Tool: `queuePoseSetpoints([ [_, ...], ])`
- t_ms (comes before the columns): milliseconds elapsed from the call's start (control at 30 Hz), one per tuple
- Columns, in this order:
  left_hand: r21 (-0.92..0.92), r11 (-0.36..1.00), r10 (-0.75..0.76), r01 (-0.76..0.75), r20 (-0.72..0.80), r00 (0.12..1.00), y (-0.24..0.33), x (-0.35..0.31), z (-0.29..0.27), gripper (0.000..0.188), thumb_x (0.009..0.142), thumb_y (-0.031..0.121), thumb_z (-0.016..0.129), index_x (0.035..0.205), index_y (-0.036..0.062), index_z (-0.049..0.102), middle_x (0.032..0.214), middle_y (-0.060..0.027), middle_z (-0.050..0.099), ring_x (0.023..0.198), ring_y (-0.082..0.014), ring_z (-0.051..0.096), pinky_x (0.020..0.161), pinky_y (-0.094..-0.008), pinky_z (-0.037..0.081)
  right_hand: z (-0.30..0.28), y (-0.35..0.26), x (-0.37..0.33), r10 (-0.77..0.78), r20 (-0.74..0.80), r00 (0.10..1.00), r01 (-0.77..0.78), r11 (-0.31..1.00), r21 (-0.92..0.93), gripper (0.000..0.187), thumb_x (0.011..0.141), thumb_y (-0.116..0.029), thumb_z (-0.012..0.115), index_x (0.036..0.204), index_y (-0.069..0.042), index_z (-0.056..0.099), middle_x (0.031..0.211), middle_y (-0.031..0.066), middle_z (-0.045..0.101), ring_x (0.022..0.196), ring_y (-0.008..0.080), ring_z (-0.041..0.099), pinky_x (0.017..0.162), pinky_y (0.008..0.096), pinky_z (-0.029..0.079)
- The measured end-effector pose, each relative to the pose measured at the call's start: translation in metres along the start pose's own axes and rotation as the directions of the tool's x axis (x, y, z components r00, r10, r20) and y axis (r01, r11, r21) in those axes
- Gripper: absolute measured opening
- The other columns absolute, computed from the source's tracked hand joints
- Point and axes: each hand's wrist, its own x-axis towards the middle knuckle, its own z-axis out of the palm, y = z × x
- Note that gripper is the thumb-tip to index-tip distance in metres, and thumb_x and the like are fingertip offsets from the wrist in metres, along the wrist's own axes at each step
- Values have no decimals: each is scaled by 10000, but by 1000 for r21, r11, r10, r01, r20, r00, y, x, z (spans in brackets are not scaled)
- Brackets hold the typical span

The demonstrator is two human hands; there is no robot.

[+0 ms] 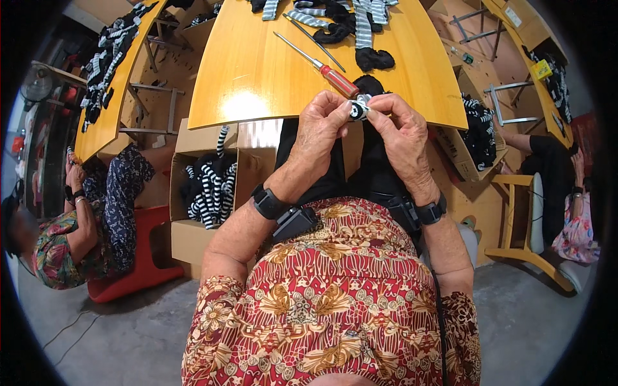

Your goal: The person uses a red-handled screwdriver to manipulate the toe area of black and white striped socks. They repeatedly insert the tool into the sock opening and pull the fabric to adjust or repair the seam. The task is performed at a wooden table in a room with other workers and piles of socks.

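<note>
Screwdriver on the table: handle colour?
Mostly red handle; shows best in the head view.

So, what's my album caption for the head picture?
Left grip and right grip pinch black-and-white cloth near a screwdriver.

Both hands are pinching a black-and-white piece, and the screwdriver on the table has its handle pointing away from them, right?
Not quite. The head view shows the screwdriver with its handle toward the left hand and right hand, which do pinch the piece.
</note>
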Motion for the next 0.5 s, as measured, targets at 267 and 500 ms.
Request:
queuePoseSetpoints([
  [267,-278,958,-40,65,95,995,-13,5,-6,125,927,166,638,938,94,535,804,18,569,555,-18,397,451,-165,283,-4,6,0,254,23,967,-255,965,67,66,893,-77,610,858,-22,600,727,-38,555,680,44,500,619,203,413],
  [500,-233,962,-71,143,292,954,2,-3,-6,132,932,185,637,976,88,558,849,30,577,627,-10,436,512,-156,336,-7,12,-4,297,184,937,-349,811,469,83,903,-132,648,906,-51,631,767,-45,578,677,22,486,605,171,387],
])
